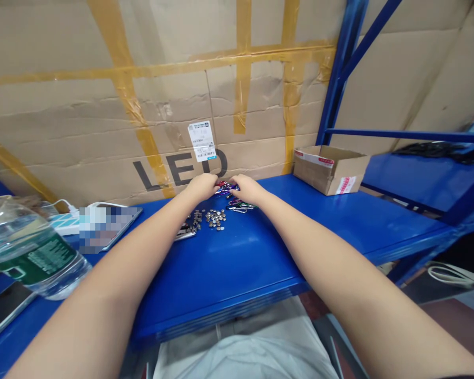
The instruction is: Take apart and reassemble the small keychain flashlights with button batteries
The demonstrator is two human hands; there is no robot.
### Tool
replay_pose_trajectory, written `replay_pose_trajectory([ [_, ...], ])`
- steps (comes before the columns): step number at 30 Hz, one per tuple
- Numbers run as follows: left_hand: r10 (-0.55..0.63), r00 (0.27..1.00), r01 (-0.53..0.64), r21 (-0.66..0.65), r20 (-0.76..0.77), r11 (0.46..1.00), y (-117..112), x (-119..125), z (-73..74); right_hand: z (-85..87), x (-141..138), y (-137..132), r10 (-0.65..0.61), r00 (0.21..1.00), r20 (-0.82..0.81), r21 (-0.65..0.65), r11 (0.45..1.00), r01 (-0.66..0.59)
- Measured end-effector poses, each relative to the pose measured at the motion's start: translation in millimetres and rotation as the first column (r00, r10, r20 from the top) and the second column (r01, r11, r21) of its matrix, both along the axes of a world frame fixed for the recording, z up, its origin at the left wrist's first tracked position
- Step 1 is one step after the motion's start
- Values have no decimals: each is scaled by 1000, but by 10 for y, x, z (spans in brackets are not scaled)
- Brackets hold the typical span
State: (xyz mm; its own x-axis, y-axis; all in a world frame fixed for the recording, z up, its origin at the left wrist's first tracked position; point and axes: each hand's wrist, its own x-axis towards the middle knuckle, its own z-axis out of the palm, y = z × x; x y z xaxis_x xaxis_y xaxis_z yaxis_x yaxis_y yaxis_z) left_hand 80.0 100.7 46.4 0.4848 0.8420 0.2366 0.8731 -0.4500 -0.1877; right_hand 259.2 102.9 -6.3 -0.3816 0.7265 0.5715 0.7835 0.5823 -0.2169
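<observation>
Blue steel shelf [229,268]: nearest, small metal discs [215,219] at 12 o'clock. Just beyond, left hand [201,188] and right hand [247,189] close together on coloured carabiners [235,196]; grip cannot be told, fingers hidden. Open cardboard box [332,169] at 2 o'clock.

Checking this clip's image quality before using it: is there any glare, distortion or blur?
In the head view, the wide lens bends the blue metal shelf and stretches the water bottle; soft glare lies on the shelf top; a pixelated mosaic covers the flat object; the small metal pieces look slightly soft.
</observation>
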Motion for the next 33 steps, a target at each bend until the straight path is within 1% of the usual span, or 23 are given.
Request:
replay_pose_trajectory([
  [2,-81,987,80,16,138,997,-120,-119,77,24,-35,-44,62,997,-49,3,998,-62],
  [4,-127,952,130,9,280,991,-281,-240,130,69,-105,-116,160,978,-136,-22,986,-165],
  [5,-148,934,151,14,326,988,-368,-298,140,97,-152,-163,210,960,-186,-43,974,-222],
  [7,-191,909,190,40,372,981,-524,-405,123,154,-260,-269,288,919,-270,-82,944,-320],
  [8,-194,901,192,46,387,980,-584,-453,96,177,-316,-323,312,904,-291,-93,932,-352],
  [10,-180,881,188,25,437,982,-652,-535,21,204,-416,-418,331,894,-301,-107,920,-377],
  [14,-135,786,216,-63,603,974,-649,-608,-143,175,-518,-494,312,891,-330,-132,919,-371],
  [16,-157,758,250,-59,633,966,-649,-585,-203,143,-527,-475,308,888,-342,-145,916,-374],
  [19,-231,738,287,15,634,958,-703,-492,-260,110,-528,-421,306,874,-377,-151,911,-384],
  [22,-305,702,311,108,644,944,-786,-397,-290,108,-536,-403,310,852,-422,-135,908,-397],
  [24,-308,686,292,138,659,946,-824,-369,-295,127,-545,-431,296,863,-410,-135,916,-378],
  [26,-253,697,225,130,671,966,-838,-382,-290,161,-549,-485,268,899,-347,-135,934,-331],
  [28,-170,734,140,98,657,985,-829,-426,-280,205,-541,-547,239,940,-244,-113,956,-272],
  [30,-110,772,76,80,626,994,-807,-481,-272,253,-521,-595,203,970,-130,-64,975,-213],
  [31,-94,784,57,80,614,995,-794,-506,-271,274,-508,-609,181,980,-77,-33,982,-184],
  [33,-96,793,56,85,602,995,-769,-540,-278,303,-488,-614,143,990,-9,25,989,-143],
])
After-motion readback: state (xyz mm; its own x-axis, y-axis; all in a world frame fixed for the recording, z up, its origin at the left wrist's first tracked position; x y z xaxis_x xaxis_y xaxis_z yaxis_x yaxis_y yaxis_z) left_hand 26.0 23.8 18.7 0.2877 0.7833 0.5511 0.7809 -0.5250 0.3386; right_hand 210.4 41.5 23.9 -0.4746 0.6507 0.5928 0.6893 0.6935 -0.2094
